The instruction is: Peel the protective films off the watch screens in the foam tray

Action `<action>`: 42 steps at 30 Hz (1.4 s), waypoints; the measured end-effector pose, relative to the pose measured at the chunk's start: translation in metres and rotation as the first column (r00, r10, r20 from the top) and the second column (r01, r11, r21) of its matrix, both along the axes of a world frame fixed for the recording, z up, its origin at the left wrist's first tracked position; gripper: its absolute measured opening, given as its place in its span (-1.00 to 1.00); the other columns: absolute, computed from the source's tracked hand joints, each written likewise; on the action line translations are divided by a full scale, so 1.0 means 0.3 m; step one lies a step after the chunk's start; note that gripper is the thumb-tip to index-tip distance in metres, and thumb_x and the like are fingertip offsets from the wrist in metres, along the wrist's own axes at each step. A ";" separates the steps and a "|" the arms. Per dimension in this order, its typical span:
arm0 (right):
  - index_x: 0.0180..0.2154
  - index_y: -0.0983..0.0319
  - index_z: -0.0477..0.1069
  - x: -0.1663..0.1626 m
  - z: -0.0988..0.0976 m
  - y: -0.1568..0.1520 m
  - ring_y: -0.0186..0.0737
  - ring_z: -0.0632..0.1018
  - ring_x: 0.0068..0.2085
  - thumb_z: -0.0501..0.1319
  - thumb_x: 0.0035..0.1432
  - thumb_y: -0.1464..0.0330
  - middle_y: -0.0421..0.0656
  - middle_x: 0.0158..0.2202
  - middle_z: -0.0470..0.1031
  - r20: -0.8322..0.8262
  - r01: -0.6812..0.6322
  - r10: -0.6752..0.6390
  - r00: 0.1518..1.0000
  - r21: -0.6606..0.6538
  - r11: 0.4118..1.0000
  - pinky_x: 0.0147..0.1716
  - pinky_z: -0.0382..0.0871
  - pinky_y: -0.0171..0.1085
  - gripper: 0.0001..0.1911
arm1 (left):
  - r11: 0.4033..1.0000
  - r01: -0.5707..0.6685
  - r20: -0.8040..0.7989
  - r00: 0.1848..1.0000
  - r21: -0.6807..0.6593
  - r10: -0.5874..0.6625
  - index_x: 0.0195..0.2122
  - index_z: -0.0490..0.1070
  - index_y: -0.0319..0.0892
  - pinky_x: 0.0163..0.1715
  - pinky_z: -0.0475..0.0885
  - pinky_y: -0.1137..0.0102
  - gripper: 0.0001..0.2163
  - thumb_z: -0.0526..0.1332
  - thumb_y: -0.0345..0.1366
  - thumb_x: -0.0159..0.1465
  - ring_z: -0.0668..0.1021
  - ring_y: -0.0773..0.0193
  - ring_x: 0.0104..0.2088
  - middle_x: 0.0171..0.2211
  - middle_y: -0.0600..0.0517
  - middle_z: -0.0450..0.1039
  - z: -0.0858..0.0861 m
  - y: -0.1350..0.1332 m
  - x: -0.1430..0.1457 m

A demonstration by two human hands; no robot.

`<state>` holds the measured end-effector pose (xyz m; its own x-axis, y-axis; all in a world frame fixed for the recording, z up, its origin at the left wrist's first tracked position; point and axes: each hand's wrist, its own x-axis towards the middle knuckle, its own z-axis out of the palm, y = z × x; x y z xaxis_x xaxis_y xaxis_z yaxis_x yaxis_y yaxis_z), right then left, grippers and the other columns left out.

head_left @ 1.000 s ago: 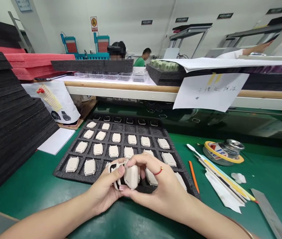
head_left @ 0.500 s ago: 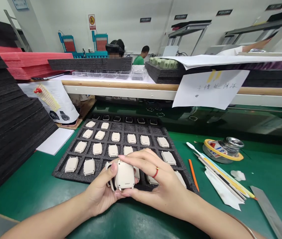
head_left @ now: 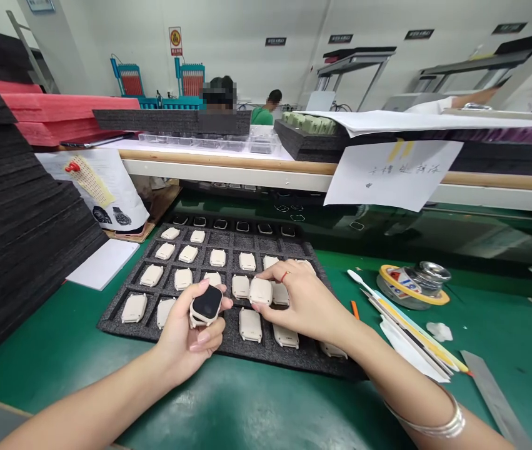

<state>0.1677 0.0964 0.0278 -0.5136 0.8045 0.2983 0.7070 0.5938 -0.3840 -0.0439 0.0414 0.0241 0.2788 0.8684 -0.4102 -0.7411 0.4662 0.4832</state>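
Observation:
My left hand (head_left: 176,340) is closed around a smartwatch body (head_left: 206,304), its black screen facing up and its cream frame showing at the edge. Over the middle of a black foam tray (head_left: 114,326), my right hand (head_left: 310,300) grips a cream watch case (head_left: 260,292) between thumb and fingers, back side up. Several similar cases lie in the tray's compartments, among them one watch case (head_left: 250,325) just below the right hand. That hand and its wrist cover part of the tray's right side.
Right of the tray lie an orange stick (head_left: 354,309), a toothbrush (head_left: 364,280), a metal ruler (head_left: 495,400) and a glass jar (head_left: 427,294) ringed by a tape roll. Black foam sheets (head_left: 22,250) are stacked at left. A shelf (head_left: 228,164) crosses behind; people are beyond it.
My hands were together around the watch pieces and are now apart. The right hand has carried a case forward over the tray; the left has turned its watch so the black screen shows.

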 end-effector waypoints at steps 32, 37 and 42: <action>-0.37 0.19 0.46 -0.071 0.077 -0.134 -0.38 0.58 -0.51 0.27 0.28 0.35 -0.19 -0.31 0.61 -0.893 -0.111 0.000 0.451 -0.056 0.992 -0.40 0.58 -0.33 -0.87 | 0.938 0.285 0.057 0.952 0.196 -0.301 -0.24 0.56 -0.32 -0.69 0.03 0.64 -0.67 0.36 -0.09 0.21 0.39 0.49 -0.59 -0.36 -0.14 0.51 -0.001 -0.053 0.023; -0.18 0.15 0.49 -0.052 0.082 -0.140 -0.19 0.62 -0.04 0.29 0.22 0.50 -0.14 -0.13 0.59 -0.836 -0.067 0.106 0.539 0.083 0.994 -0.01 0.58 -0.20 -0.84 | 0.927 0.303 0.055 0.945 0.223 -0.322 -0.23 0.56 -0.31 -0.69 0.03 0.63 -0.65 0.34 -0.06 0.23 0.38 0.48 -0.59 -0.35 -0.14 0.50 -0.002 -0.055 0.020; -0.10 0.15 0.49 -0.030 0.088 -0.146 -0.23 0.65 -0.15 0.27 0.18 0.61 -0.15 -0.19 0.64 -0.581 -0.115 0.286 0.762 0.313 0.943 -0.08 0.60 -0.25 -0.69 | 0.930 0.300 0.082 0.943 0.213 -0.323 -0.22 0.56 -0.31 -0.69 0.03 0.63 -0.65 0.33 -0.06 0.24 0.40 0.47 -0.58 -0.34 -0.14 0.51 -0.006 -0.055 0.016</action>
